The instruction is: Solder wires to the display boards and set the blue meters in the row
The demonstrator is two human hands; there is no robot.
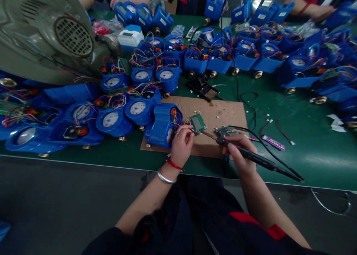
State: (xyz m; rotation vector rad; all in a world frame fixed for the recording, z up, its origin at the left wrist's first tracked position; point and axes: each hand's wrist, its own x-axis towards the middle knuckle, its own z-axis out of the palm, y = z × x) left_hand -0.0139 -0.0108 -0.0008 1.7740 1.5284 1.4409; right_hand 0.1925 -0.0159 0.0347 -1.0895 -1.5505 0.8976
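Note:
My right hand (242,153) grips a black soldering iron (258,159), its metal tip reaching left to the lower edge of a small green circuit board with a display (198,123). Beside that board, my left hand (182,145) has its fingers pinched on thin wires (190,131). Both hands are over a brown cardboard sheet (220,113). An opened blue meter housing (164,126) stands on the cardboard, just left of my left hand. Another small board (223,131) lies partly behind the iron.
Blue water meters (111,121) crowd the green table (312,150) on the left and at the back. A large grey-green machine (50,31) stands back left. A purple cylinder (273,142) and a black iron stand (208,91) lie near the cardboard. People work across the table.

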